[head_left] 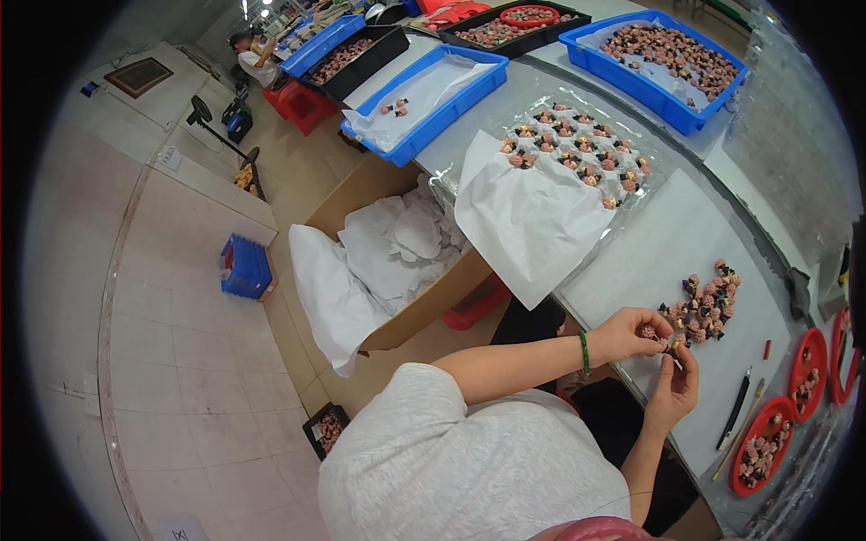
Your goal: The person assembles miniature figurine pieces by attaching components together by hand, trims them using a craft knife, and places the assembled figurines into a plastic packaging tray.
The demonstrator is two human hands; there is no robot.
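Note:
My left hand (626,334), with a green bead bracelet at its wrist, is closed around small pink, knobbly pieces at the table's near edge. My right hand (673,389) meets it from the front, thumb and fingers pinched on a small pink, black and cream figurine (667,346). Fingers partly cover what lies between them, so I cannot tell how many pieces are held. Just beyond both hands, a heap of similar pink and black figurines (706,307) lies on the white table sheet (649,257).
A clear blister tray (586,149) of figurines, partly under white paper (528,216), lies farther back. Red dishes (741,485), a black pen (735,410) and a thin brush (738,428) lie at right. Left stands a cardboard box (424,302) with paper; blue trays (492,81) stand behind.

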